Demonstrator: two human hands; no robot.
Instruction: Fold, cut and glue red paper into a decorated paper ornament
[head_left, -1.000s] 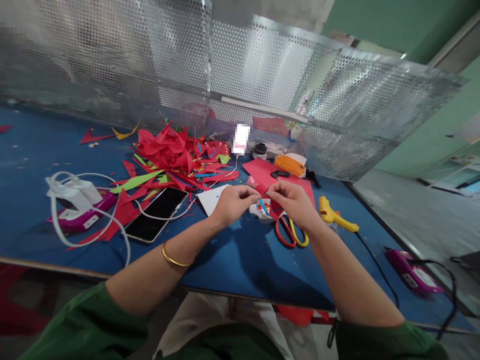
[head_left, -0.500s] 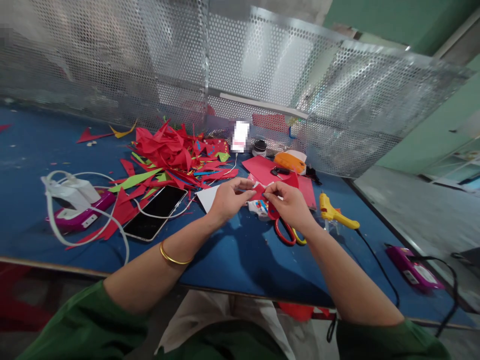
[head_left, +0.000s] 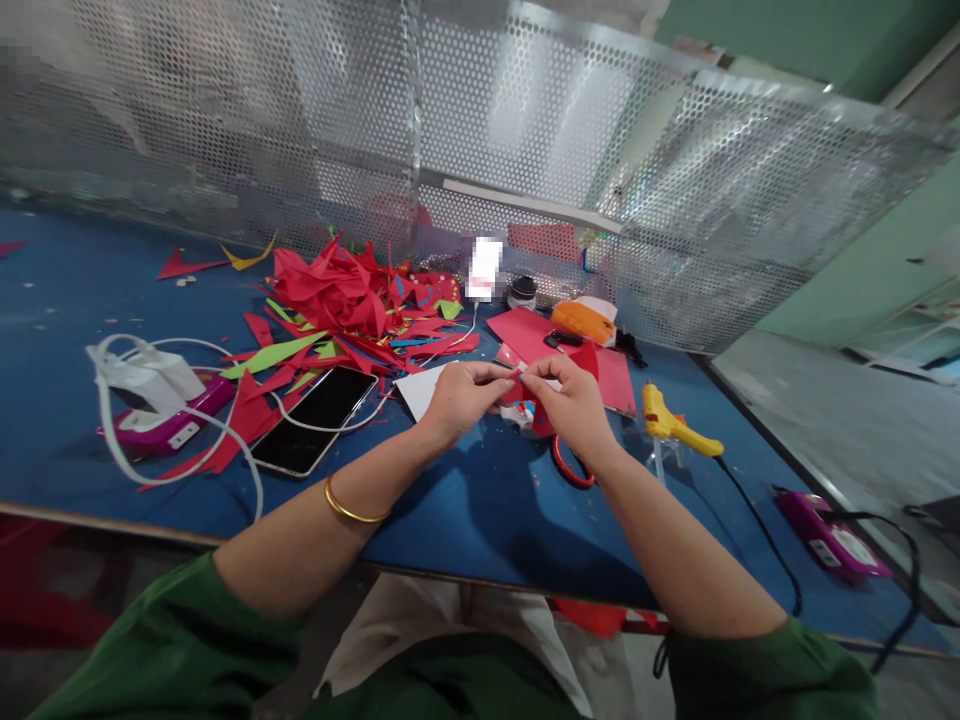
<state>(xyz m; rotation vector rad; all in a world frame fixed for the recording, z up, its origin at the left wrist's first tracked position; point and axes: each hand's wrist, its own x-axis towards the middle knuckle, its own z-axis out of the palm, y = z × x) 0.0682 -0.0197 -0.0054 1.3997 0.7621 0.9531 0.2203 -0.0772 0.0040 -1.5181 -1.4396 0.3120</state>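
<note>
Above the blue table, both my hands meet at a small piece of red paper (head_left: 512, 391). My left hand (head_left: 463, 400) pinches its left side between thumb and fingers. With thumb and forefinger, my right hand (head_left: 568, 398) grips the paper's upper right, close to the left fingertips. Part of the paper is hidden behind the fingers. Below the hands lies a small white packet with coloured marks (head_left: 517, 412). Scissors with a red handle loop (head_left: 573, 466) rest beneath my right wrist. A white sheet (head_left: 417, 391) sits beside my left hand.
A heap of red paper scraps (head_left: 330, 290) lies at the back left, with a black phone (head_left: 315, 420) before it. White cables run from a purple power strip (head_left: 165, 425). At right are a yellow glue gun (head_left: 679, 428) and another purple power strip (head_left: 829, 535). A perforated metal screen (head_left: 517, 120) stands behind.
My hands have drawn closer together, fingertips now nearly touching over the red paper. My right hand has shifted slightly left and covers more of it. The view has moved a little.
</note>
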